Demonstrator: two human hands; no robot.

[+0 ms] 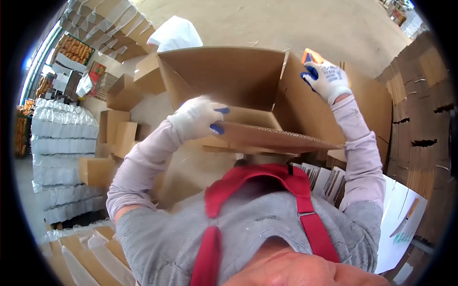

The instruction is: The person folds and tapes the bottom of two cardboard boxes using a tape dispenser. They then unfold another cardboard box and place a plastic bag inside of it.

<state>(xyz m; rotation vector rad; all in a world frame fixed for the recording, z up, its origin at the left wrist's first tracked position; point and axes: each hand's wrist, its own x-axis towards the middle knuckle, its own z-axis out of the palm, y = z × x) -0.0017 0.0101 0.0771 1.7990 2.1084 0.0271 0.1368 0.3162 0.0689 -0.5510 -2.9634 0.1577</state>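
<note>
A large open cardboard box (pixel 219 66) stands in front of me, its inside facing up. My left hand (pixel 199 117), in a white glove with blue fingertips, grips the near wall of the box at its left end. At the upper right, my right hand (pixel 327 78), gloved the same way, is closed on an orange and blue tool (pixel 311 56) beside the right wall of the box. What kind of tool it is, I cannot tell.
Stacks of flattened cardboard (pixel 415 109) rise on the right. Smaller open boxes (pixel 125 93) lie on the left, near a wrapped silvery stack (pixel 64 152). A white bag (pixel 176 34) sits behind the box. A knife (pixel 408 217) rests on a white board (pixel 393 229) at lower right.
</note>
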